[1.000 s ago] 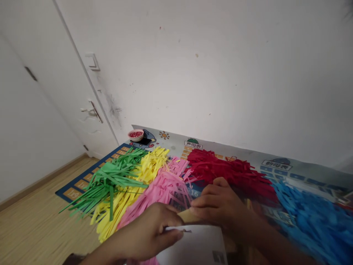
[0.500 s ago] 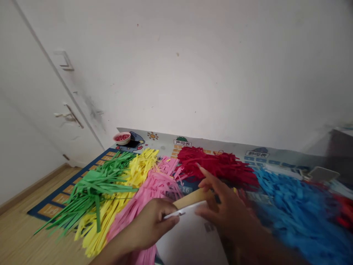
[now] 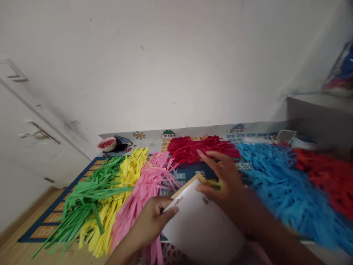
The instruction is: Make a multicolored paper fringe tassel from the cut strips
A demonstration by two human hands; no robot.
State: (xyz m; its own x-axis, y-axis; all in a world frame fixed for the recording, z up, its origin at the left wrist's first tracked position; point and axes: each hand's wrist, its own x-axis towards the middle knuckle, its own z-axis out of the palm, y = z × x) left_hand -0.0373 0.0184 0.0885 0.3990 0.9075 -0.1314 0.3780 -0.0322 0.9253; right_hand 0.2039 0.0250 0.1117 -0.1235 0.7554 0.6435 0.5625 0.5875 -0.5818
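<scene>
A white sheet (image 3: 202, 224) with a tan piece (image 3: 190, 184) along its upper edge is held low in the centre. My left hand (image 3: 154, 217) pinches its left corner between thumb and fingers. Over the upper right part of the sheet is my right hand (image 3: 223, 184), fingers spread and raised, the thumb near the sheet's top edge. Beyond the hands lies a dark red pile of paper strips (image 3: 190, 149). Pink strips (image 3: 146, 184) are beside my left hand, and blue strips (image 3: 275, 180) lie to the right of my right hand.
Yellow strips (image 3: 132, 165) and green strips (image 3: 88, 187) lie on the left of the printed mat (image 3: 151, 134). A bowl of red pieces (image 3: 107, 144) stands beside a dark phone (image 3: 118, 148). Red strips (image 3: 325, 176) lie far right. A white wall rises behind.
The view has turned to the right. My right hand's fingers have spread above the sheet, and the sheet's face shows more widely. My left hand keeps its pinch.
</scene>
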